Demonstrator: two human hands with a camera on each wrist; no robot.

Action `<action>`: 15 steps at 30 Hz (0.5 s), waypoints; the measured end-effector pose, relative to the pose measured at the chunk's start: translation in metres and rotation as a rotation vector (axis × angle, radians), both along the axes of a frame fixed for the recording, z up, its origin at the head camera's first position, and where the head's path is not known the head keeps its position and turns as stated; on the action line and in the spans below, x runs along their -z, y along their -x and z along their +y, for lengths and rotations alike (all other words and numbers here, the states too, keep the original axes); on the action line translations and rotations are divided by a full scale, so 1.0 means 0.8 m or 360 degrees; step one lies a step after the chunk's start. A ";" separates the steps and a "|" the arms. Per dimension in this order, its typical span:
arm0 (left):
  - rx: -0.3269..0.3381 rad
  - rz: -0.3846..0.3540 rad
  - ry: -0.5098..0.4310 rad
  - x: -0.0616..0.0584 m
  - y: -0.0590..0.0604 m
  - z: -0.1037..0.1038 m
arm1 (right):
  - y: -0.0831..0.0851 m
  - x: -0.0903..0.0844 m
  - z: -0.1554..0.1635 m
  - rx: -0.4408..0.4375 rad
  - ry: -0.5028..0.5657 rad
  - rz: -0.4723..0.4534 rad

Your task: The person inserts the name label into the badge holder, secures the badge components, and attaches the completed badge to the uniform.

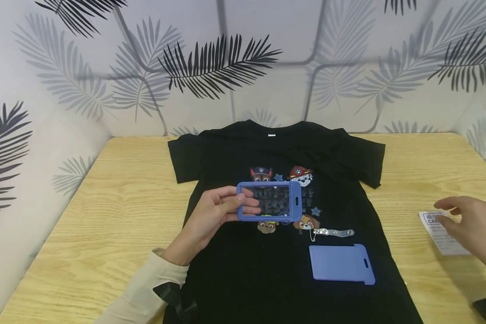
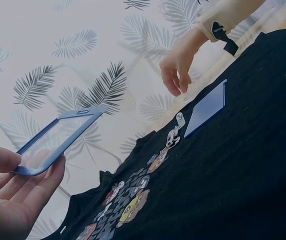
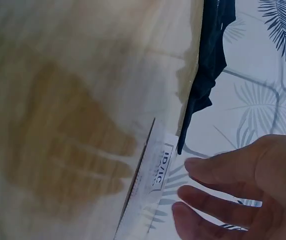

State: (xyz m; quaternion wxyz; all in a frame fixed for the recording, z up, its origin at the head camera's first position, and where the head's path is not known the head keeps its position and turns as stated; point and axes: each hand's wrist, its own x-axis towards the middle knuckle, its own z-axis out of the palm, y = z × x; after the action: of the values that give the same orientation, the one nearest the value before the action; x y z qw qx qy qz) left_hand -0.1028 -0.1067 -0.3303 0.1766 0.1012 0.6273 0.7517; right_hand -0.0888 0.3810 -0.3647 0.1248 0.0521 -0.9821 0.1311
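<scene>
My left hand (image 1: 216, 209) pinches one end of a blue badge holder frame (image 1: 297, 216) between thumb and fingers, holding it above a black T-shirt (image 1: 235, 270). Its clear window shows fingers behind it. A matching flat blue badge holder piece (image 1: 340, 263) lies on the shirt's lower right. Just above that piece rests a badge clip with a clear strap (image 1: 336, 232). My right hand (image 1: 475, 227) hovers over a white printed card (image 1: 441, 236) marked "ID/IC" on the table. In the right wrist view, a gap shows between the loosely bent fingertips and the card (image 3: 160, 170).
Beneath the shirt is a light wooden table (image 1: 97, 202). Cartoon dogs and lettering are printed on the shirt's chest. Behind the table's back edge stands a pale wall covering (image 1: 275, 81) with leaf patterns. Dark straps are worn on both wrists.
</scene>
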 end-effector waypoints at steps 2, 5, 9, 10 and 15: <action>0.0002 0.0003 -0.0001 0.000 0.000 0.000 | 0.002 -0.004 -0.003 -0.0054 -0.0060 -0.0072; 0.0012 0.0003 -0.0010 -0.001 0.000 -0.001 | 0.001 -0.007 -0.007 -0.0103 -0.0083 -0.0121; 0.0024 -0.0006 -0.0028 -0.001 0.000 0.000 | 0.000 -0.008 -0.007 -0.0174 -0.0164 -0.0150; 0.0027 -0.0007 -0.0029 -0.001 -0.001 0.000 | 0.000 -0.007 -0.006 -0.0187 -0.0179 -0.0160; 0.0029 0.0011 -0.0006 -0.001 0.000 0.000 | 0.001 -0.002 -0.003 -0.0272 -0.0216 -0.0129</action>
State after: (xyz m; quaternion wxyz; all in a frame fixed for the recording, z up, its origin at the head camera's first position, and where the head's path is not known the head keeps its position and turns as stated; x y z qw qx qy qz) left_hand -0.1025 -0.1071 -0.3295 0.1813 0.1098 0.6254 0.7510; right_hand -0.0892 0.3784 -0.3627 0.0695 0.1387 -0.9849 0.0766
